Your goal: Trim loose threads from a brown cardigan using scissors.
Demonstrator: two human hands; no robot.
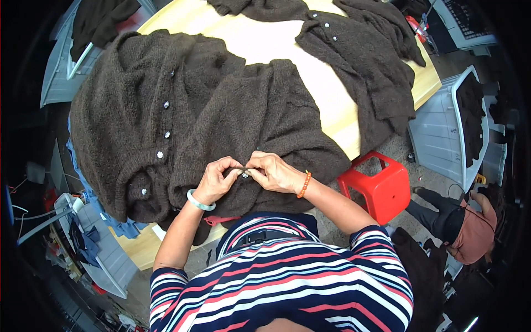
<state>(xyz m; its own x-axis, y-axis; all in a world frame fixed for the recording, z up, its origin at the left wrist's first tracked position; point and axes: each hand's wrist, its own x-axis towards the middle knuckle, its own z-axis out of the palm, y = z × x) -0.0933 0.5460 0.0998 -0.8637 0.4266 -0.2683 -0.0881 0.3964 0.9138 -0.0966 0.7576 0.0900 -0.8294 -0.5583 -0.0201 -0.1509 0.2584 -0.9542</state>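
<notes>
Head view: A dark brown knit garment (221,110) lies spread across a pale wooden table (265,43), its near part gathered close to the wearer's body. The left hand (215,180) and right hand (273,172) each pinch the knit narrowly between thumb and fingers, nearly meeting around a shiny button (245,175). The step in hand looks to be work on that fastening; the next move likely calls for a fine grip with the fabric taut. Beyond lies another dark garment (376,83); a red stool (390,193) stands beside the table.
</notes>
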